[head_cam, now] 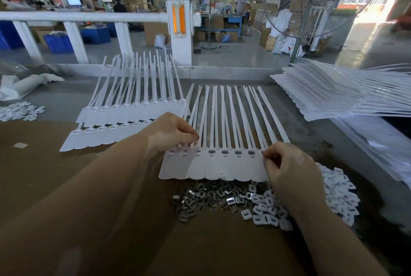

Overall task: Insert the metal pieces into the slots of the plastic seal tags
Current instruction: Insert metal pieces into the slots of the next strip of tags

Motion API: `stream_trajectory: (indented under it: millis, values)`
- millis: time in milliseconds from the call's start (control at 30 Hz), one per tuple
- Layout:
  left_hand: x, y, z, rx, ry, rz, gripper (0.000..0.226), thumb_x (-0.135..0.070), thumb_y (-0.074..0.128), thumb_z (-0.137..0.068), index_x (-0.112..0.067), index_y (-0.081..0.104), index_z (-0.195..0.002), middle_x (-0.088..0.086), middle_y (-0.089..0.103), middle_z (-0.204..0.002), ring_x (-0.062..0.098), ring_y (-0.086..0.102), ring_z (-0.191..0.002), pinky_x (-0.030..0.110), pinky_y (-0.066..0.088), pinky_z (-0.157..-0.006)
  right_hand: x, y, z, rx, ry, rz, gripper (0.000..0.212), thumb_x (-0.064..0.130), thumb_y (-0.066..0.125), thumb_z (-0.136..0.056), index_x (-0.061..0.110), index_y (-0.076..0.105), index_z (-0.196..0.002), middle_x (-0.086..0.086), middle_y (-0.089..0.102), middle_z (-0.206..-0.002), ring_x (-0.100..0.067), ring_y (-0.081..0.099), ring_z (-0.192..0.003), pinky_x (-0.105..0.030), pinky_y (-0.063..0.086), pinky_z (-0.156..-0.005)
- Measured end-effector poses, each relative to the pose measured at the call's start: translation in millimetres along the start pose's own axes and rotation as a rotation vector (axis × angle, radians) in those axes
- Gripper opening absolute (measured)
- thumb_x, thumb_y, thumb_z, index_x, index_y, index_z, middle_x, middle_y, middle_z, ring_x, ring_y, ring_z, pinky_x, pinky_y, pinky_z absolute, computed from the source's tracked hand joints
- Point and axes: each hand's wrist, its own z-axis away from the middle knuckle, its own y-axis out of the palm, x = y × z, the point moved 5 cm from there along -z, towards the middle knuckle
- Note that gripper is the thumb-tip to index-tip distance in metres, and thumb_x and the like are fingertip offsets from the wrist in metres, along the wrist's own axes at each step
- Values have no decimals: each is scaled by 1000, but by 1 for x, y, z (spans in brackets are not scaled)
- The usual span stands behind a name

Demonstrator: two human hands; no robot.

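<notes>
Joined strip of white plastic seal tags (213, 170) lies flat on the brown counter (66, 164) straight ahead of me, flag ends toward me, thin tails running away from me and fanning slightly right; the row of slots crosses left to right just beyond the flags. Several slots around the middle and right already show a grey metal insert (225, 152); the ones toward the left look unfilled, though they are small and I can't be sure. My left hand (172, 133) sits over the strip's far-left corner, fingers curled down and pinching at the tag necks there. My right hand (287, 164) is at the strip's right edge, thumb and fingers pinched together; whether a piece is between them I cannot tell. Loose pile of small dark metal clips (206, 200) lies just nearer me than the strip, with white plastic caps (266, 206) heaped to its right. Right hand is the nearer one to that pile, I judge.
</notes>
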Motion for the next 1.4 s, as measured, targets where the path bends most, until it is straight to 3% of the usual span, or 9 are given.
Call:
stream_trajectory:
  millis: [100, 267, 467, 767, 867, 1033, 1200, 1333, 1400]
  values:
    - [-8, -2, 11, -74, 96, 41, 7, -21, 69, -84, -27, 72, -84, -18, 67, -79, -1, 61, -75, 4, 39, -57, 0, 0, 0, -4, -7, -4, 7, 15, 59, -88, 15, 66, -89, 6, 61, -84, -12, 54, -82, -24, 43, -72]
    - [-31, 22, 37, 128, 247, 18, 5, -20, 73, -80, -23, 75, -83, -16, 70, -78, -6, 61, -74, 3, 42, -64, 1, 0, 1, -13, -23, -8, 6, 14, 60, -87, 15, 66, -88, 4, 63, -84, -13, 55, -81, -26, 46, -72]
    - [-35, 47, 47, 195, 252, -175, 12, -34, 77, -74, -34, 69, -84, -18, 66, -81, -9, 59, -75, 5, 44, -65, 0, 0, 0, -20, -19, -21, 5, 13, 62, -86, 13, 67, -87, 3, 63, -83, -15, 56, -81, -27, 46, -71]
    - [-31, 50, 46, 93, 253, -225, 13, -25, 66, -86, -28, 73, -97, -26, 58, -77, -13, 54, -77, 0, 42, -70, -1, 0, 0, -27, -14, -26, 5, 12, 62, -86, 13, 67, -87, 3, 63, -83, -16, 57, -82, -29, 47, -70]
    - [-28, 48, 42, 65, 237, -218, 14, -22, 60, -91, -24, 72, -97, -20, 62, -85, -4, 57, -81, 9, 44, -79, -1, 0, 1, -23, -11, -30, 6, 13, 62, -86, 14, 67, -87, 4, 62, -83, -15, 56, -82, -28, 47, -71]
    - [-20, 41, 37, 56, 126, 63, 11, -14, 60, -91, -20, 65, -83, 1, 68, -73, 8, 61, -65, 23, 51, -63, 0, 0, 1, -21, -8, -32, 6, 13, 61, -87, 13, 67, -87, 3, 64, -84, -15, 57, -82, -28, 48, -72]
    - [-13, 38, 34, 18, 42, 271, 8, -13, 59, -92, -13, 64, -85, 2, 67, -69, 4, 60, -55, 15, 49, -54, 0, 0, 0, -8, 3, -29, 7, 14, 60, -88, 14, 66, -89, 3, 64, -86, -15, 57, -83, -28, 49, -74]
    - [-10, 35, 30, -67, 32, 293, 10, -9, 58, -92, -14, 63, -83, 6, 68, -71, 8, 63, -57, 17, 52, -56, 1, -1, 1, -11, 1, -37, 7, 14, 60, -88, 14, 67, -89, 2, 64, -86, -15, 57, -83, -29, 49, -74]
    - [-11, 33, 30, -127, 70, 185, 10, -11, 60, -90, -16, 64, -83, 3, 69, -71, 7, 64, -59, 18, 54, -60, 1, -1, 1, -7, 1, -39, 7, 14, 60, -88, 14, 67, -90, 2, 64, -86, -15, 57, -83, -31, 50, -75]
